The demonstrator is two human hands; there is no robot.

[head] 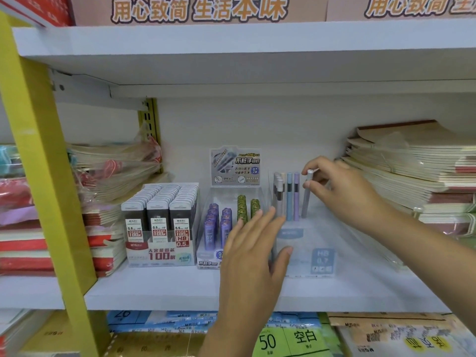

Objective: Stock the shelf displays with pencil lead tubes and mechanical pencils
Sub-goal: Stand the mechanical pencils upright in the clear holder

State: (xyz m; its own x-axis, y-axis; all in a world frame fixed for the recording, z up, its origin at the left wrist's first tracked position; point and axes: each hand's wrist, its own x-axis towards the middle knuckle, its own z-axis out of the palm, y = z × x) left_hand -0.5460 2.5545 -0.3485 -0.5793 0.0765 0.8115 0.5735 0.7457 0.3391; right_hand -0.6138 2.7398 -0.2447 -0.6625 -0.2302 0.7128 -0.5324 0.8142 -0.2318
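Note:
A clear acrylic pencil display (316,243) stands on the white shelf (164,289). Several mechanical pencils (289,197) stand upright in its back row. My right hand (342,186) pinches a grey mechanical pencil (306,199) by its top, its tip down in the display. My left hand (255,253) rests with straight fingers against the display's front left side. To the left, a clear case (206,256) holds purple lead tubes (213,225) and green lead tubes (247,204). Further left is a box of black lead cases (159,222).
Stacks of notebooks (412,171) fill the shelf's right end, and wrapped notebooks (110,171) lie at the left. A yellow upright post (43,181) frames the left side. Packaged goods (296,336) sit on the shelf below. A shelf board (231,47) hangs overhead.

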